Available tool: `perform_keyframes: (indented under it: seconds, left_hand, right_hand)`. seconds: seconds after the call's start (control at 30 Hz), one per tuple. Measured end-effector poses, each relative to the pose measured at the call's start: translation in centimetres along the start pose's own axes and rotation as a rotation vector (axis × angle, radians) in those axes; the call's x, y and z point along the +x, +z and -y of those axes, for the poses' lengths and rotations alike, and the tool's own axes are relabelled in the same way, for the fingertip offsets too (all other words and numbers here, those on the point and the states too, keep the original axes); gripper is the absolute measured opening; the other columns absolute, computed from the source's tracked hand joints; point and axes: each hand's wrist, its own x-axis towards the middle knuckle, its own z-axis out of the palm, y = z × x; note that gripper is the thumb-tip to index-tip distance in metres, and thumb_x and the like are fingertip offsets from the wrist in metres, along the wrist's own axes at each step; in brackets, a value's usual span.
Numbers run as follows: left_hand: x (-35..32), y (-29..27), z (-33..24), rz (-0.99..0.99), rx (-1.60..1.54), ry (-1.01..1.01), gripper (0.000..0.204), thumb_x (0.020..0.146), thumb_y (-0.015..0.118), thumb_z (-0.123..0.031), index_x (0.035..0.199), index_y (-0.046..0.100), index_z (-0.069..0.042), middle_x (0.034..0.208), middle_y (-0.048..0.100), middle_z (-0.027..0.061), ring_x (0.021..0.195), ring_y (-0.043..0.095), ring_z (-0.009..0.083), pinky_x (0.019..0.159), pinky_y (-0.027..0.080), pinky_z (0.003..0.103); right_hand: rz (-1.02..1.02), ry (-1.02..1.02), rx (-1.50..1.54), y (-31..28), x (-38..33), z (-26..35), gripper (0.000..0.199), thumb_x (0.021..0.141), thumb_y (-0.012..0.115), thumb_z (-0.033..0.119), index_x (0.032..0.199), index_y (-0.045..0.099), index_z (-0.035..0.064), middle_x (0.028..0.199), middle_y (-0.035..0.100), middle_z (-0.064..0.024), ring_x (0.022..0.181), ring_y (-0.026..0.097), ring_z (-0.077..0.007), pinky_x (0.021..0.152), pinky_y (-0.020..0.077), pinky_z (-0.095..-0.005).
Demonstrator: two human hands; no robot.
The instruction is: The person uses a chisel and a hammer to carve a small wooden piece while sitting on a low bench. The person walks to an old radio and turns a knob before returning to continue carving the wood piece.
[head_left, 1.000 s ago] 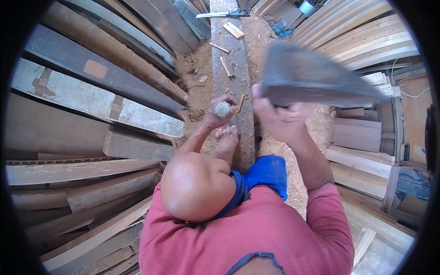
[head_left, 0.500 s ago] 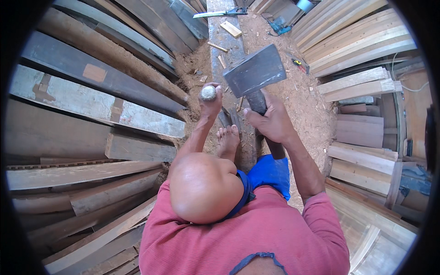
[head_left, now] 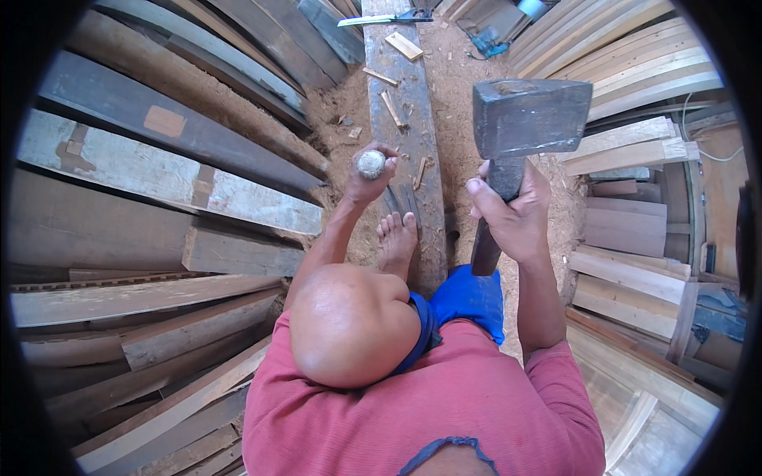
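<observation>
My left hand (head_left: 367, 187) is closed round an upright chisel (head_left: 371, 164). Only the round, pale, battered end of its handle shows; the blade is hidden beneath the fist. Over to the right, my right hand (head_left: 520, 213) grips the handle of a dark wooden mallet (head_left: 532, 119), its big block head raised above the fist. Below them runs a long worn plank bench (head_left: 429, 238). My bare foot (head_left: 397, 242) presses on it, beside dark narrow wood pieces (head_left: 408, 205) partly covered by the foot.
Wood offcuts (head_left: 404, 46) and chips lie along the bench, with a handsaw (head_left: 381, 20) across its far end. A teal power tool (head_left: 486, 44) rests on the shavings-covered floor at far right. Stacked boards (head_left: 159, 182) line the left; more lumber (head_left: 627, 143) stands right.
The mallet has swung right and up, away from the chisel, uncovering more of the bench and its offcuts. My left hand has shifted only slightly to the right.
</observation>
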Motion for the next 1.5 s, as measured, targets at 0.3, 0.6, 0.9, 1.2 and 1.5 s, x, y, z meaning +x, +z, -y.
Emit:
perform_keyframes:
  seconds: [0.3,0.6,0.9,1.2,1.5]
  left_hand:
    - [-1.3,1.6,-0.5,0.148,0.082,0.203,0.009,0.078,0.067,-0.008,0.086,0.063,-0.004,0.079,0.064,0.0035,0.072,0.060,0.0092,0.066,0.050,0.026]
    - [-1.8,0.5,-0.9,0.185,0.094,0.149,0.009,0.077,0.065,-0.006,0.085,0.062,-0.004,0.077,0.061,0.0037,0.073,0.058,0.0101,0.068,0.049,0.027]
    - [-3.4,-0.1,5.5,0.060,0.337,0.400,0.016,0.079,0.070,-0.011,0.094,0.065,-0.005,0.080,0.067,0.0059,0.069,0.059,0.0066,0.063,0.049,0.027]
    - [-0.2,-0.5,2.9,-0.400,-0.124,0.047,0.010,0.089,0.061,-0.002,0.097,0.058,-0.005,0.083,0.058,0.0006,0.067,0.057,0.0084,0.060,0.051,0.025]
    - [-1.6,-3.5,0.9,-0.085,0.641,-0.291,0.020,0.080,0.070,-0.008,0.098,0.062,-0.005,0.082,0.066,0.0017,0.074,0.061,0.0073,0.066,0.052,0.026]
  right_hand:
    - [-0.141,-0.227,0.028,0.0,0.1,1.6,0.014,0.084,0.067,0.001,0.094,0.056,0.0015,0.075,0.061,-0.0034,0.058,0.058,-0.0065,0.050,0.0488,-0.0227]
    - [-0.298,-0.609,0.098,2.5,2.8,6.4,0.013,0.086,0.062,0.002,0.096,0.055,-0.0005,0.072,0.061,-0.0100,0.062,0.059,-0.0155,0.060,0.0504,-0.0308]
    - [0.460,-0.105,-1.110,2.1,3.4,-6.4,0.029,0.080,0.065,0.016,0.102,0.057,0.0001,0.084,0.067,-0.0219,0.082,0.066,-0.0411,0.069,0.0495,-0.0509]
    - [0.230,-0.019,-0.300,3.4,1.4,-3.4,0.033,0.083,0.066,0.007,0.114,0.058,0.0000,0.072,0.056,0.0018,0.064,0.047,-0.0077,0.060,0.0443,-0.0263]
    - [0.094,0.022,-0.161,1.3,0.4,-2.2,0.028,0.084,0.064,0.003,0.112,0.058,0.0003,0.082,0.060,0.0000,0.073,0.051,-0.0057,0.067,0.0461,-0.0239]
